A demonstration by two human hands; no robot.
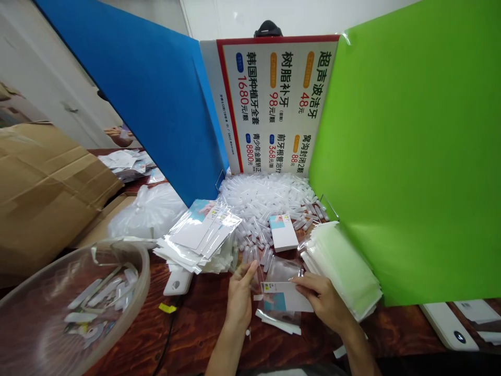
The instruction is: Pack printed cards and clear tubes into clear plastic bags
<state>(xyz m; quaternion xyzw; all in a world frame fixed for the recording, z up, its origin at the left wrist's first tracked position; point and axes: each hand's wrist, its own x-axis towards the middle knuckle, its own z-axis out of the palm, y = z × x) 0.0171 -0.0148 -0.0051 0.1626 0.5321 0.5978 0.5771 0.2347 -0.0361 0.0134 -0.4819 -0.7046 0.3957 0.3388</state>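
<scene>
My left hand (240, 292) is closed, its thumb and fingers pinching the edge of a clear plastic bag (281, 268). My right hand (324, 297) grips the right end of a printed card (285, 297), white with a blue picture and a yellow label. The card lies level at the bag, and I cannot tell whether its edge is inside. Beyond the hands spreads a heap of small translucent tubes (270, 198). A stack of similar cards (285, 239) stands in front of the heap. White paper strips (277, 324) lie under the card.
Filled packets (199, 235) are piled at left, and a stack of clear bags (340, 266) sits at right. A translucent bin (143, 282) holds scraps. Blue (156, 94) and green panels (410, 156) flank a printed board (274, 104). A cardboard box (50, 193) stands far left.
</scene>
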